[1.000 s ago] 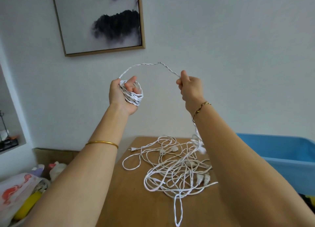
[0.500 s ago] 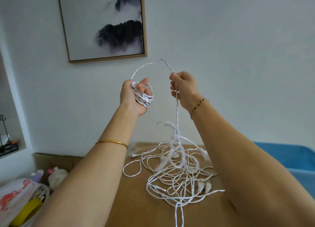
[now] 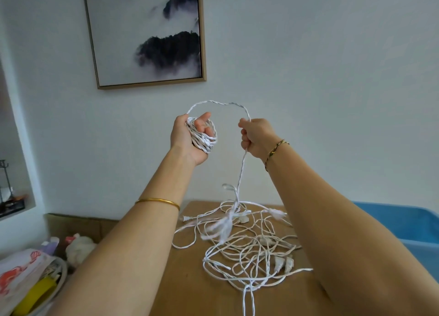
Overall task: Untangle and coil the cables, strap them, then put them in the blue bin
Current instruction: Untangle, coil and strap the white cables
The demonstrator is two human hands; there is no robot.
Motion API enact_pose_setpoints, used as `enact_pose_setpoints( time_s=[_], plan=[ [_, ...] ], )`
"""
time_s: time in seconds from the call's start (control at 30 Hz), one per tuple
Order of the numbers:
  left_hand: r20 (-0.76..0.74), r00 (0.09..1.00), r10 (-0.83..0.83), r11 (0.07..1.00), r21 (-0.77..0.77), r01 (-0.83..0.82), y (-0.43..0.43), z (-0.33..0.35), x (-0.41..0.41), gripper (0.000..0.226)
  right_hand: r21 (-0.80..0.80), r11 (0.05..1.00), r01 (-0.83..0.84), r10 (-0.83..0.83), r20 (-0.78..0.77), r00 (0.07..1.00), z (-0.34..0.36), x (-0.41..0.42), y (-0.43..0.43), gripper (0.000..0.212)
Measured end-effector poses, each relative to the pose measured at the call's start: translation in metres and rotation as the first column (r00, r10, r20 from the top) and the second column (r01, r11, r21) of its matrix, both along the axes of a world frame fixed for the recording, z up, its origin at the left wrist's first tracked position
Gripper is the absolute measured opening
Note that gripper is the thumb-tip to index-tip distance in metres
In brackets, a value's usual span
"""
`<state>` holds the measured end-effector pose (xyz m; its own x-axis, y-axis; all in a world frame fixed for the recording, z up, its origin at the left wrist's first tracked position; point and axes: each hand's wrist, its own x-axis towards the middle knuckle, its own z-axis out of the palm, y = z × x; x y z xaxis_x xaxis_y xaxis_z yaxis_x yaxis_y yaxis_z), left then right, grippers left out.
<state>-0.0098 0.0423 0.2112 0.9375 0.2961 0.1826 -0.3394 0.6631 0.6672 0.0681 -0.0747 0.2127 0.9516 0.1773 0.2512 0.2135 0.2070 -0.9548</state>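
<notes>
My left hand (image 3: 187, 137) is raised in front of the wall with a coil of white twisted cable (image 3: 205, 138) wound around its fingers. From the coil the cable arcs up and over to my right hand (image 3: 255, 135), which is closed around the strand. Below that hand the strand drops straight down to a tangled pile of white cable (image 3: 251, 249) with several plugs on the wooden table (image 3: 190, 280). Part of the pile is lifted and blurred. The blue bin (image 3: 401, 223) stands at the right, mostly behind my right forearm.
A framed picture (image 3: 147, 35) hangs on the wall above my hands. Left of the table, lower down, lie a cardboard box edge (image 3: 78, 223), a printed bag (image 3: 21, 275), bottles and a yellow item (image 3: 35, 294). A window ledge (image 3: 11, 206) is at far left.
My right hand moved in toward the left hand and then slid down the strand, drawing more cable up from the pile; a bunch of the tangle has lifted. The view tilted slightly down.
</notes>
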Motion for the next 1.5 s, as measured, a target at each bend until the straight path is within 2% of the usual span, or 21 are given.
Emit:
enact_pose_setpoints(
  time_s=[0.23,0.47,0.57,0.7,0.9,1.1,1.23,1.33,1.5],
  plan=[
    [0.021,1.0,-0.005,1.0,-0.017,0.006,0.002,0.002,0.0,0.04,0.224,0.974,0.036,-0.04,0.013,0.999,-0.003,0.004,0.003,0.041],
    [0.027,1.0,-0.009,0.999,-0.04,0.01,0.005,0.003,0.0,0.042,0.162,0.987,0.0,-0.014,0.087,0.996,0.001,-0.005,0.002,0.027],
    [0.032,0.999,-0.008,0.999,-0.035,0.009,0.005,0.004,-0.001,0.039,0.047,0.999,0.007,-0.014,0.149,0.989,0.006,-0.01,-0.001,0.021],
    [0.033,0.999,-0.016,0.999,-0.029,0.017,0.004,0.006,-0.001,0.04,-0.05,0.997,0.067,-0.055,0.208,0.977,0.009,-0.013,-0.003,0.024],
    [0.033,0.999,-0.029,0.999,-0.025,0.03,-0.001,0.008,-0.002,0.044,-0.074,0.992,0.102,-0.081,0.25,0.965,0.009,-0.016,-0.008,0.027],
    [0.035,0.999,-0.04,0.999,-0.033,0.041,-0.005,0.009,-0.004,0.043,0.066,0.997,-0.049,0.042,0.112,0.993,0.012,-0.018,-0.005,0.029],
    [0.031,0.999,-0.041,0.998,-0.04,0.042,-0.006,0.008,-0.005,0.041,0.077,0.99,-0.114,0.112,0.03,0.993,0.013,-0.019,-0.004,0.032],
    [0.024,0.999,-0.031,0.999,-0.031,0.032,-0.007,0.006,-0.004,0.039,0.202,0.975,-0.095,0.113,-0.082,0.99,0.009,-0.014,-0.002,0.035],
    [0.029,0.998,-0.057,0.995,-0.074,0.059,-0.005,-0.004,-0.001,0.04,0.2,0.98,0.024,0.015,-0.193,0.981,-0.033,0.001,-0.007,0.033]
  ],
)
